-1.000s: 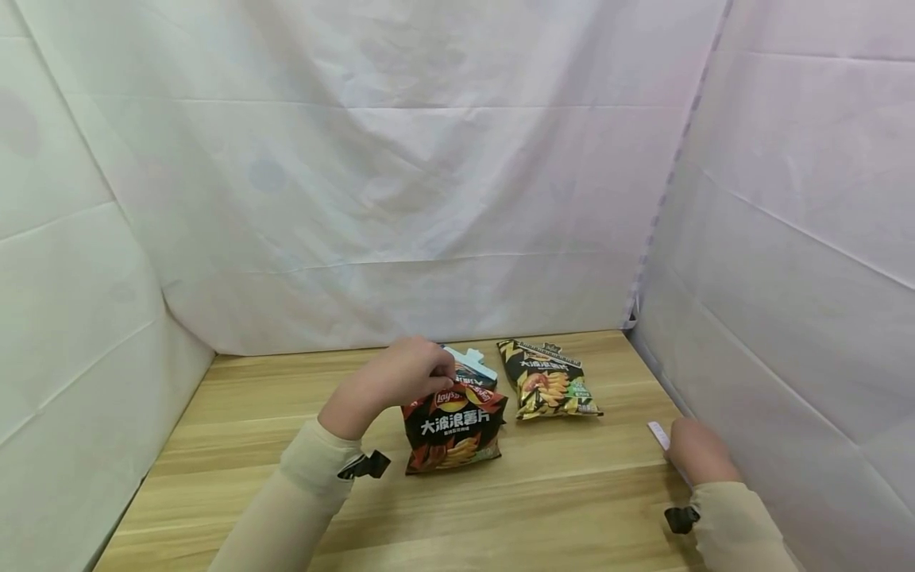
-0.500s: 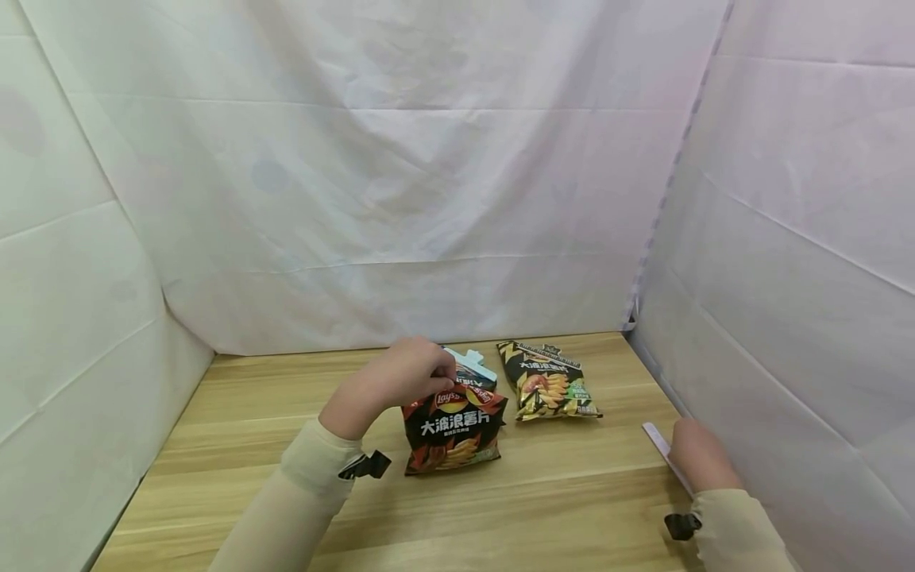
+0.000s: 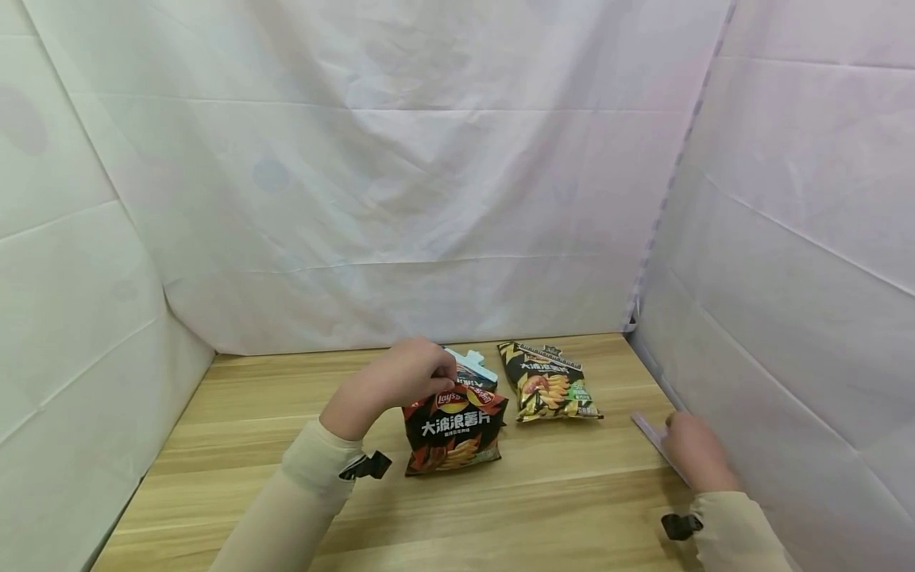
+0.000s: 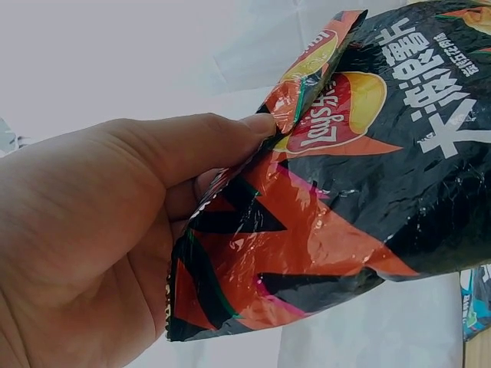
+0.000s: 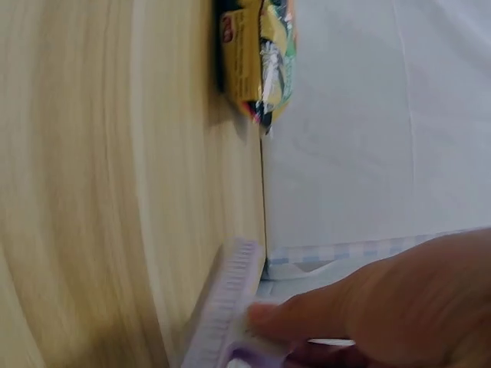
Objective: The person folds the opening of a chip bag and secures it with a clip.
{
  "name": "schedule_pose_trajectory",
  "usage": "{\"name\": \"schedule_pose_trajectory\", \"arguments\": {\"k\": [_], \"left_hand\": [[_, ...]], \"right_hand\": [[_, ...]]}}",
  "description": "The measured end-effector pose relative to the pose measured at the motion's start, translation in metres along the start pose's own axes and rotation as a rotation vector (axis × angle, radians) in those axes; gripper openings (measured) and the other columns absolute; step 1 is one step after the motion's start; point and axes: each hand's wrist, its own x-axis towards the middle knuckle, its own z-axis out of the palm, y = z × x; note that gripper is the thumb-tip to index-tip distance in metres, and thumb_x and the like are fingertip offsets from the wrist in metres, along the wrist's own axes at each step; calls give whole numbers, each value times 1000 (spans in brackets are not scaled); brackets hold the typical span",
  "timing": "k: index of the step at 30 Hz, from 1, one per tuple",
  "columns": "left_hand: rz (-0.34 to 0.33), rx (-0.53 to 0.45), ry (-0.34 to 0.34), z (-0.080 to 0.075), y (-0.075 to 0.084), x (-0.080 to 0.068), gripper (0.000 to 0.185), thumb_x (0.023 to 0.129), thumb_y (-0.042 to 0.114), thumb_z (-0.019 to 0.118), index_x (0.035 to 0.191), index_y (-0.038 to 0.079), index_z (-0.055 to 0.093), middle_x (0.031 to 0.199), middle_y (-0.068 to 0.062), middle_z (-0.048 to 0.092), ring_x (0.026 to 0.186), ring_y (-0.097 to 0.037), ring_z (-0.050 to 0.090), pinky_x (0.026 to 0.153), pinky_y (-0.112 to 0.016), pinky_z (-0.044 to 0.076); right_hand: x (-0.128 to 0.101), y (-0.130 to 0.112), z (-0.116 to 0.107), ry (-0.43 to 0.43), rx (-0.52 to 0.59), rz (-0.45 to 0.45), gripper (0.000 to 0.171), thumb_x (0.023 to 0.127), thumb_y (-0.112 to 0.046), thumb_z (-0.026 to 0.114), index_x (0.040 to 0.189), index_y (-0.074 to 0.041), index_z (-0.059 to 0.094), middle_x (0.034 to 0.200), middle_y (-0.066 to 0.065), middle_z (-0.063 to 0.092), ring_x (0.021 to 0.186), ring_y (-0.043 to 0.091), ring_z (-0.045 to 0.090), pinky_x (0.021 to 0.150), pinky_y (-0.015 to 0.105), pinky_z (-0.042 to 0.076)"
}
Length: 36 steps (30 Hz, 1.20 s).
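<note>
My left hand (image 3: 407, 369) pinches the folded top edge of a red and black chip bag (image 3: 457, 437), which stands upright on the table. In the left wrist view the thumb lies over the bag's crimped edge, with the other fingers behind it. Far to the right, my right hand (image 3: 696, 453) holds a long pale purple bag clip (image 3: 649, 430). The right wrist view shows its toothed bar (image 5: 226, 303) low over the wood, the thumb at its handle; the other fingers are mostly hidden.
Behind the red bag lies another chip bag with a light blue clip (image 3: 472, 364), partly covered. A yellow and black chip bag (image 3: 550, 389) with a dark clip (image 3: 552, 350) lies to its right. White cloth walls (image 3: 429, 199) border the wooden table (image 3: 286, 461).
The purple clip has shifted slightly left and away from me with the right hand, and more of it shows. The left hand and red bag have stayed in place.
</note>
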Motion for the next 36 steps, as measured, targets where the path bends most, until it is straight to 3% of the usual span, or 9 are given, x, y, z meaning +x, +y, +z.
{"name": "schedule_pose_trajectory", "arguments": {"k": [9,18,23,27,30,36], "left_hand": [[-7,-6,-2,0,0,0,19,107,21,78,89,23,77,81,16,67,68,-5,58,70,-32,54],[-2,-11,-1,0,0,0,20,107,21,78,87,23,76,80,16,67,67,-5,57,69,-31,53],[-1,-11,-1,0,0,0,20,107,21,78,88,23,76,80,16,67,68,-5,57,69,-31,53],[-6,-11,-1,1,0,1,19,107,21,78,89,23,76,81,16,67,68,-5,57,70,-31,53],[-10,-12,-1,1,-1,1,19,108,22,77,89,23,77,82,16,68,68,-5,58,70,-32,53],[-13,-13,2,2,-2,2,19,108,21,77,89,23,77,81,16,67,68,-5,58,69,-31,53]], "right_hand": [[10,-11,2,213,198,-63,30,98,-1,76,119,20,68,108,35,72,100,52,70,88,66,54],[19,-27,1,240,270,-5,40,101,-11,79,126,17,67,114,34,71,98,45,69,85,59,55],[19,-41,-1,321,349,-24,35,100,-14,83,124,11,73,110,27,75,96,37,69,76,37,53],[19,-63,-8,385,437,-107,29,98,-10,88,119,6,76,108,23,76,93,28,67,70,20,49],[19,-82,-14,371,501,-176,29,96,-8,89,119,6,77,109,22,76,91,21,68,70,16,53],[16,-118,-22,258,616,-240,30,98,-7,87,123,5,77,112,22,76,90,14,70,72,22,58]]}}
